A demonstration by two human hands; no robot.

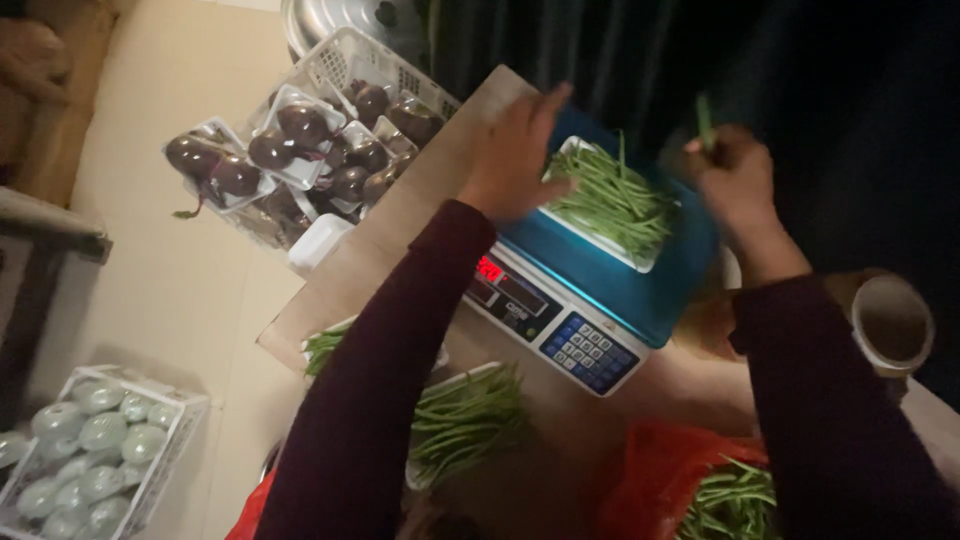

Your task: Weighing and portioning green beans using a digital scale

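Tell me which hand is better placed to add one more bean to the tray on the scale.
The right hand: it already holds a green bean just beside the white tray. The left hand rests at the tray's edge and seems to hold nothing.

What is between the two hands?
In the head view, a white tray of green beans on the blue scale lies between the left hand and right hand.

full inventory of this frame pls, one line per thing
scale: 1, blue, centre
tray: 1, white, on scale
beans: pile, green, in tray
loose beans: pile, green, below scale
bag: 1, red, bottom, beans inside
aubergines: several packs, purple, white crate, top left
wrapped fruit: many, pale green, crate, bottom left
roll: 1, cardboard core, right
left hand: on tray edge
right hand: holds one bean
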